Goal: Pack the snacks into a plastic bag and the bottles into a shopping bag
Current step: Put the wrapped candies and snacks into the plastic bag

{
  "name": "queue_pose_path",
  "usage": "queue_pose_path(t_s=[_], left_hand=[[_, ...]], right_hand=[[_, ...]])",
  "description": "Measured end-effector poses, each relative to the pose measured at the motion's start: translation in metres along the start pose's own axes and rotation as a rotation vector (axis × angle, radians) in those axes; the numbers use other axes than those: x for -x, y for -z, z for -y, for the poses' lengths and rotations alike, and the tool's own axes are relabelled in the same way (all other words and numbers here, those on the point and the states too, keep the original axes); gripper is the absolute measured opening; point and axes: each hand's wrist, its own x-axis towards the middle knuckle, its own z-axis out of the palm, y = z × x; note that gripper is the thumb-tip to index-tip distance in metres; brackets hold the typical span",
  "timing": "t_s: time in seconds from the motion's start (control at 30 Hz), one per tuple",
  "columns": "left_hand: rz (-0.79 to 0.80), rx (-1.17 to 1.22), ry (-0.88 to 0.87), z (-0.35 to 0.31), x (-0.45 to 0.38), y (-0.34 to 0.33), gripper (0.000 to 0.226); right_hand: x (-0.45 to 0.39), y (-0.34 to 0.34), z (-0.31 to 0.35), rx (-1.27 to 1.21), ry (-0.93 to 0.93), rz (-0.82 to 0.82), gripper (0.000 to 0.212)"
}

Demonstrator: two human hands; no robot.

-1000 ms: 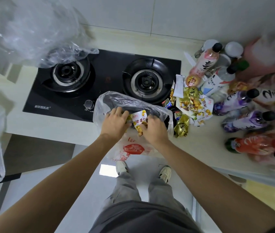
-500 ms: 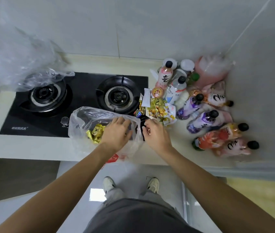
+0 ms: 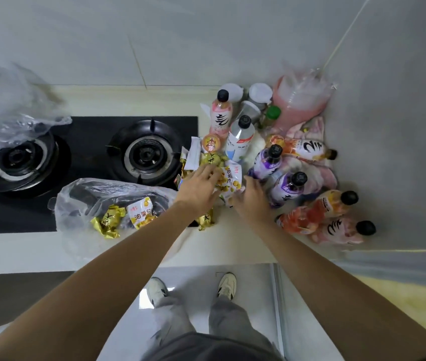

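At the lower centre of the frame both forearms reach up toward mid-frame over the pale table. Left of them the clear plastic bag lies slumped on its side, partly on the black gas hob, with a few gold and yellow snack packets already inside. The left hand rests with straight, spread fingers on the loose snack pile just beyond it; the right hand, fingers loosely extended, touches the pile's right edge and grasps nothing that I can see. So the pile lies directly under the left hand, which looks better placed. Farther right, the bottles cluster near the wall.
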Motion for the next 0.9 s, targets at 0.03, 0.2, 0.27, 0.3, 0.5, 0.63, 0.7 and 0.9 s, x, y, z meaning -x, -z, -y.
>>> queue_pose_path(t_s=[0.03, 0.2, 0.27, 0.3, 0.5, 0.63, 0.7, 0.9], left_hand=[[0.013, -0.01, 0.001, -0.002, -0.006, -0.002, 0.062], [0.087, -0.065, 0.029, -0.003, -0.029, -0.013, 0.062], [0.058, -0.061, 0.037, 0.0, -0.03, -0.015, 0.054], [0.038, -0.065, 0.036, 0.001, -0.03, -0.015, 0.05], [-0.036, -0.033, 0.1, 0.006, -0.027, -0.011, 0.045], [-0.065, 0.025, 0.175, 0.012, -0.014, -0.011, 0.049], [-0.102, 0.057, 0.204, 0.014, -0.005, -0.009, 0.048], [-0.166, 0.142, 0.239, 0.03, 0.033, -0.006, 0.044]], right_hand=[[-0.004, -0.003, -0.001, -0.048, -0.008, 0.021, 0.056], [-0.024, -0.013, -0.007, -0.272, -0.057, 0.057, 0.017], [-0.028, -0.017, -0.01, -0.346, -0.136, 0.052, 0.01], [-0.03, -0.019, -0.012, -0.362, -0.181, 0.045, 0.015], [-0.024, -0.018, -0.016, -0.418, -0.249, 0.008, 0.023], [-0.018, -0.02, -0.012, -0.509, -0.327, 0.05, 0.018], [-0.021, -0.02, -0.008, -0.619, -0.369, 0.048, 0.025], [-0.025, -0.022, 0.005, -0.613, -0.407, -0.006, 0.034]])
